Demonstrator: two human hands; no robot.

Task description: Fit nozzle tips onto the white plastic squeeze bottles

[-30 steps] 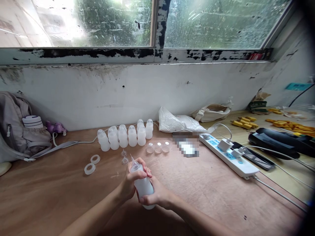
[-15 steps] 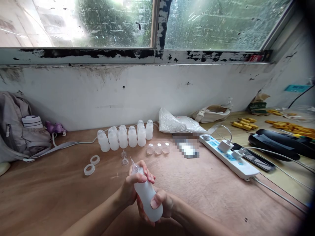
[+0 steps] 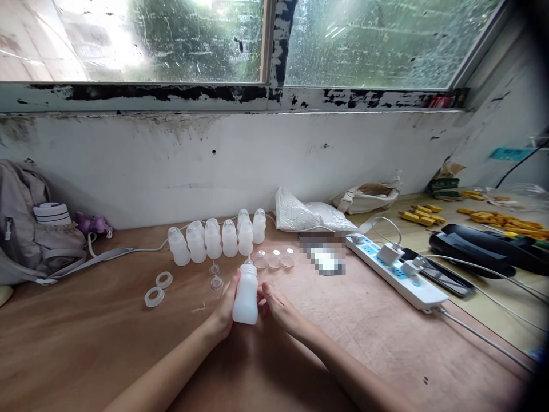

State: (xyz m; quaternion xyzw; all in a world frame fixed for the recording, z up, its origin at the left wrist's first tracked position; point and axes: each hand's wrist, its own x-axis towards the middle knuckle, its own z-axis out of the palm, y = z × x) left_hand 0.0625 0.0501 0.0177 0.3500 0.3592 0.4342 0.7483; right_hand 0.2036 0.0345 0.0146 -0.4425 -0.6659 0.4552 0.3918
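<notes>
A frosted white baby bottle (image 3: pixel 246 300) with a clear nipple at its top stands nearly upright in front of me. My left hand (image 3: pixel 228 306) is wrapped round its left side, the fingers partly hidden behind it. My right hand (image 3: pixel 277 306) is at the bottle's right side, its fingers loosely bent and apart; whether the fingertips touch the bottle I cannot tell. Just left of the bottle lie two clear nipples (image 3: pixel 217 282). Farther left are two white collar rings (image 3: pixel 154 297). Several clear round caps or discs (image 3: pixel 274 262) lie behind my right hand.
Several capped baby bottles (image 3: pixel 213 240) stand in a group near the wall. A white plastic bag (image 3: pixel 315 216) lies right of them. A power strip (image 3: pixel 403 274) with plugs and cables runs along the right, beside a dark phone (image 3: pixel 446 277). A grey backpack (image 3: pixel 26 229) sits at far left.
The bottle has gone from tilted in both hands to nearly upright and farther forward. My right hand has come off its base to its right side; my left hand has shifted lower on it.
</notes>
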